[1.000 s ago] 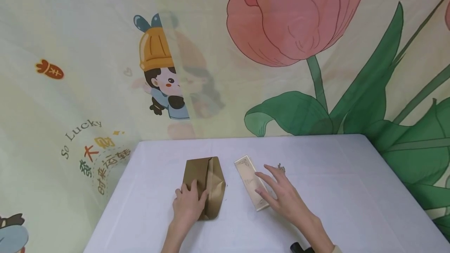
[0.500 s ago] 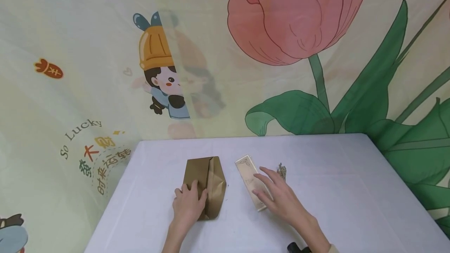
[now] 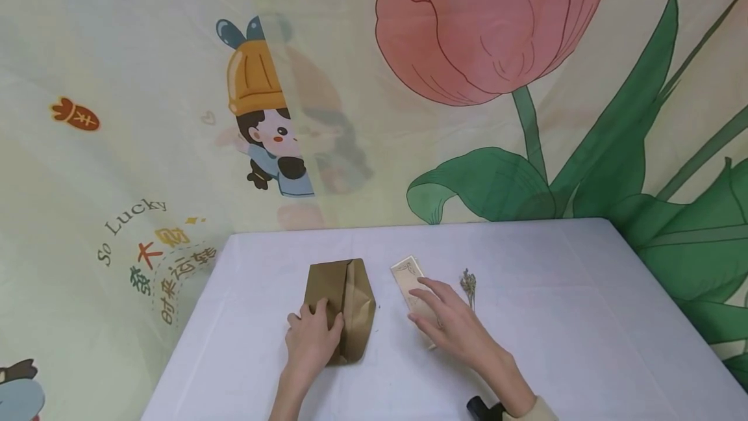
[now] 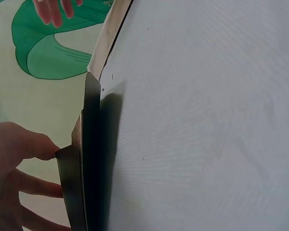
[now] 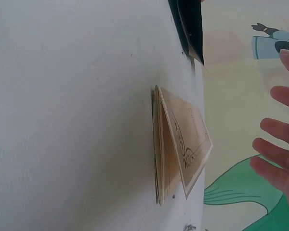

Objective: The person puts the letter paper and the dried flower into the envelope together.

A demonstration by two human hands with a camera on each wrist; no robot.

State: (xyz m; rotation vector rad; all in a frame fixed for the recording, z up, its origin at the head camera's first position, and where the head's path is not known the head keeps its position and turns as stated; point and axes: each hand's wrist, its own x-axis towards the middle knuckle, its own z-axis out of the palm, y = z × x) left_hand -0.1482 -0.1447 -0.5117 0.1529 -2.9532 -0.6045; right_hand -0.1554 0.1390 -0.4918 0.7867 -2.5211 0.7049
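A gold-brown envelope (image 3: 358, 304) lies on the white table, its pointed flap to the right. My left hand (image 3: 311, 336) rests its fingertips on the envelope's left part; the left wrist view shows those fingers touching the envelope (image 4: 73, 187). To the right is a narrow cream folded card (image 3: 407, 273) with line ornament. Over its lower part my right hand (image 3: 456, 327) hovers with fingers spread, holding nothing. In the right wrist view the card (image 5: 190, 134) stands partly unfolded, apart from the right hand (image 5: 284, 144).
A small dried sprig (image 3: 468, 282) lies right of the card. A black object (image 3: 484, 409) shows at the table's front edge by my right forearm. The white table (image 3: 573, 317) backs onto a printed curtain (image 3: 350, 83) with a tulip and a cartoon figure.
My right hand has moved left over the card, and more of the sprig shows. The black object appears further left. My left hand stays on the envelope.
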